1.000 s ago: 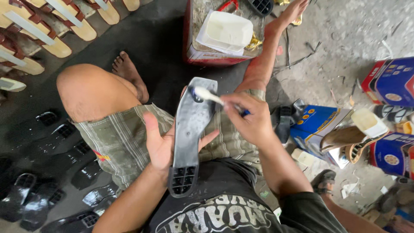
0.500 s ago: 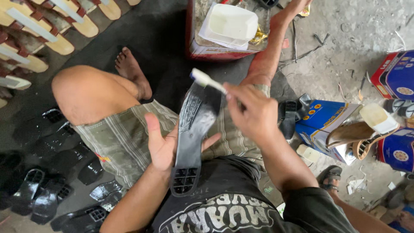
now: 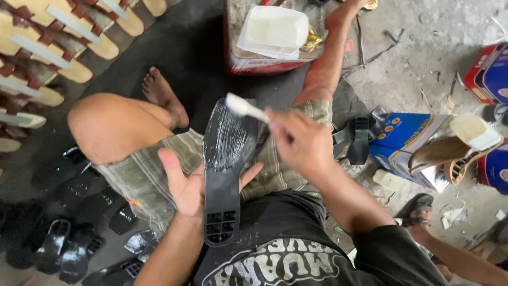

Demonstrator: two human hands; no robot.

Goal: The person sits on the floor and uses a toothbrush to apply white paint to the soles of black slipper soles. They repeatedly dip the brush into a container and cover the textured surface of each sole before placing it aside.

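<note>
A long black shoe sole (image 3: 225,175) lies across my left hand (image 3: 185,185), which supports it from underneath with the palm up and fingers spread. Its upper half shines with wet streaks of glue. My right hand (image 3: 299,143) grips a small brush (image 3: 244,107) with pale bristles, whose tip touches the sole's toe end. I sit on the floor with my knees apart, the sole held above my lap.
A red crate (image 3: 264,58) with a white tub (image 3: 275,29) on it stands ahead. Tan soles (image 3: 58,58) lie in rows at the upper left, black soles (image 3: 69,233) at the lower left. Blue boxes (image 3: 407,143), a heeled sole (image 3: 450,151) and black straps (image 3: 360,137) sit to the right.
My right hand has drawn the brush back and forth near the toe end of the sole, and more glue streaks show there. The left hand has kept the sole still.
</note>
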